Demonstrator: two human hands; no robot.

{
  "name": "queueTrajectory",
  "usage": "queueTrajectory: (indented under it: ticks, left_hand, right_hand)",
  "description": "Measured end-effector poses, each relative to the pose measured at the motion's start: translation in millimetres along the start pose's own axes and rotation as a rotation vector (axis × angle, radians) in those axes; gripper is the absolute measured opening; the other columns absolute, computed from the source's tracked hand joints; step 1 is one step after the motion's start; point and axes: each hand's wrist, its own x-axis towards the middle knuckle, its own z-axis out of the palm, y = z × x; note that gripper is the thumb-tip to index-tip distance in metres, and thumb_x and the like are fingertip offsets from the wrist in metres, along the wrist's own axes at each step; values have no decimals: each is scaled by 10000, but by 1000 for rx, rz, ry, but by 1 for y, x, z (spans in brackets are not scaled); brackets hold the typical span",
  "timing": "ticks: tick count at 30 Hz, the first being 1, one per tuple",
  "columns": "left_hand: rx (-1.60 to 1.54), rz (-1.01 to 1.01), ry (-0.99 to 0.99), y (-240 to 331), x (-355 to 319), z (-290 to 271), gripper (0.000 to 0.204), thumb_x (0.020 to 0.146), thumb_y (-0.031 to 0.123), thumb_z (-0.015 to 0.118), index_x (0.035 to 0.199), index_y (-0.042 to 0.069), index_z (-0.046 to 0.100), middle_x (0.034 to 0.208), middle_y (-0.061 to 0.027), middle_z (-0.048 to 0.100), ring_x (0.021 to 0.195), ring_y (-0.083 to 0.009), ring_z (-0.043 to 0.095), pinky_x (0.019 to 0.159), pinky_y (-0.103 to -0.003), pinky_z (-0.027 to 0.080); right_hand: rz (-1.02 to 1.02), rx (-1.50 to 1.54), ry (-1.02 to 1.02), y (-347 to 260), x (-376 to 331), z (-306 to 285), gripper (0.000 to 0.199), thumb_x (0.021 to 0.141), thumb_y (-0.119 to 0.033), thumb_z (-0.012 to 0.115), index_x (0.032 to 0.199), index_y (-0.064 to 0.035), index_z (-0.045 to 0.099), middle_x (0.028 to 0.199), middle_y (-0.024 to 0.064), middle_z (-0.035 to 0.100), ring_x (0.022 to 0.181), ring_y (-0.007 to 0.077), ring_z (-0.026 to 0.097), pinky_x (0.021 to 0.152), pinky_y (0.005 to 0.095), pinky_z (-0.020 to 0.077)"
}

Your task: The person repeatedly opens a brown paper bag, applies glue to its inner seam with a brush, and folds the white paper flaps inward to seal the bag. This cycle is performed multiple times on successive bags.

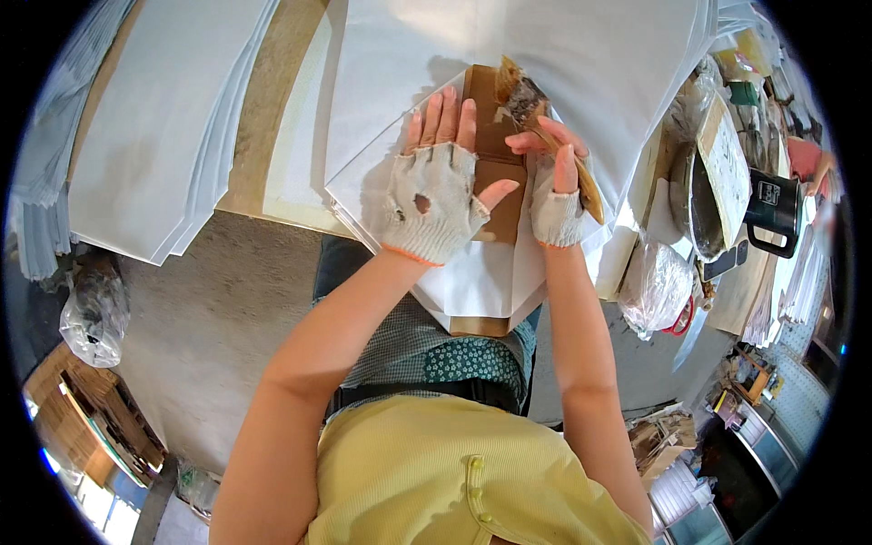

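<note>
My left hand point(431, 195), in a worn fingerless knit glove with a hole in its back, lies flat with fingers stretched out. It rests on a white paper sheet point(468, 277) whose edges are folded in over a brown cardboard piece point(480, 86). A strip of the cardboard shows between my two hands. My right hand point(556, 200), gloved the same way, holds a brush point(589, 189) by its wooden handle. The brush's ragged, brown-stained bristles point away from me, above the cardboard's far end. Part of the right fingers is hidden behind the handle.
Large white sheets lie under the work, and a paper stack point(173, 118) is at the left. On the right are a round pan point(695, 204) with a board on it, a black mug point(772, 211), a phone point(727, 261), a clear plastic bag point(656, 283) and a red-handled tool point(683, 318).
</note>
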Motion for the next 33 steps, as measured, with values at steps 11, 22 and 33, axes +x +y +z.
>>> queueTrajectory:
  ticks: [11,22,33]
  left_hand:
    - [-293,16,104,-26,-17,-21,853,801,150,691,1533,45,266,1541,-242,312,1438,-376,306,1191,-459,222]
    - [-31,223,81,-64,26,-5,806,757,67,632,1506,90,335,1455,-169,465,1352,-340,438,1166,-428,319]
    - [24,216,136,-66,25,1,623,841,80,563,1447,73,418,1430,-141,507,1336,-296,472,1154,-407,339]
  right_hand:
    - [105,-88,20,-40,-43,-28,520,1003,-487,416,1269,-71,578,959,118,678,839,216,619,804,370,472]
    - [-413,-905,-672,-80,-40,8,351,720,-145,765,1054,-160,658,816,20,632,723,235,617,645,359,503]
    - [68,-824,-542,-120,-83,-46,100,884,-168,667,801,-114,646,625,-17,545,573,125,540,511,259,453]
